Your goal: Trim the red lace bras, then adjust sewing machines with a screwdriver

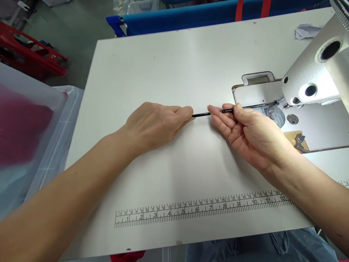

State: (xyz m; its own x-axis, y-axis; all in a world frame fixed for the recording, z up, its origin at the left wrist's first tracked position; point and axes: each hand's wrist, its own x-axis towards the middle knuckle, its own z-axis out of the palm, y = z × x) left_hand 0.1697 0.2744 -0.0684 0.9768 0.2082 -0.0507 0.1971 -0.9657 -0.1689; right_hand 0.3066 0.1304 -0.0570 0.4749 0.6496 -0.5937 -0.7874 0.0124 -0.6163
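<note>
From the head camera, we look down on a white worktop (163,72), with a thin black cord (201,115) stretched across it, running from the centre of the frame to the machine parts at right. The left hand (160,125), at the centre, is closed, back upward, with the cord's near end between thumb and fingers; we cannot see how far the cord reaches inside that grip. The right hand (252,136), right of centre, lies palm up, its thumb pressing the cord against the fingers while the others curl loosely. We judge that the two holds, set in one line, make the cord taut and straight, and that the upturned palm lets the fingers support it from below.

Beyond the right thumb, the cord runs to the presser foot (272,103) of the sewing machine (308,72) at upper right; the foot probably steadies that end. A metal part (300,142) rests on a tan patch (290,136) just below the needle area, perhaps put there to be within reach. Along the lower edge, a printed ruler (177,214) presumably sits near the person for easy reading.
</note>
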